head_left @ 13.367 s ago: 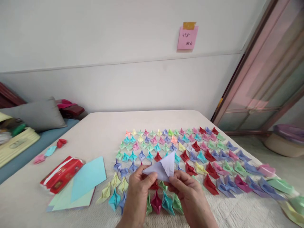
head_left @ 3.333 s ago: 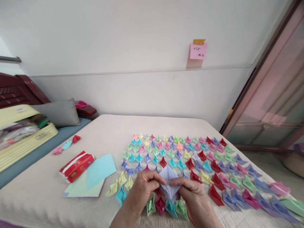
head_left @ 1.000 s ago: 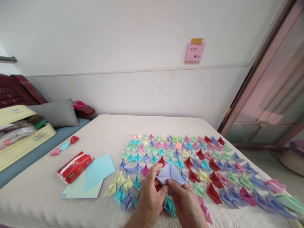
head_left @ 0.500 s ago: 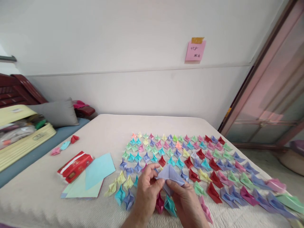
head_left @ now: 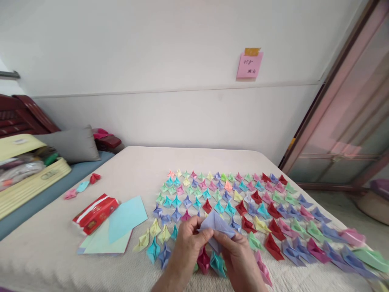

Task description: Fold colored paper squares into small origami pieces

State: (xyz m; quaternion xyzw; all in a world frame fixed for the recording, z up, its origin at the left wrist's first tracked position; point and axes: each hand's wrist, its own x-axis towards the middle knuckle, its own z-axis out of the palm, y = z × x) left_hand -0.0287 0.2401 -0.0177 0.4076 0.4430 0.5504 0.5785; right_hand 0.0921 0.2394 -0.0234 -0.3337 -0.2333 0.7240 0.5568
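A lavender folded paper piece [head_left: 215, 224], peaked at the top, is held up between my two hands over the cloth. My left hand [head_left: 191, 239] pinches its left side, thumb in front and fingers bent behind. On the other side my right hand [head_left: 235, 247] grips it, with the thumb pressed near the middle fold. Both thumb tips almost meet on the paper. Below and around my hands stand rows of small folded paper boats [head_left: 207, 206] in many colours. A dark pink boat [head_left: 203, 259] and a turquoise boat [head_left: 217, 263] show between my wrists.
Left of the boats lie sheets of coloured paper [head_left: 127, 219] and a red tissue pack [head_left: 96, 213]. Small folded pieces [head_left: 82, 186] sit farther left. A yellow case [head_left: 36, 174] and grey pillow [head_left: 71, 144] are beyond. A pink note [head_left: 249, 65] is taped to the wall.
My left fingers have curled in closer behind the lavender paper, and the paper has shifted very slightly left. Both hands keep their hold.
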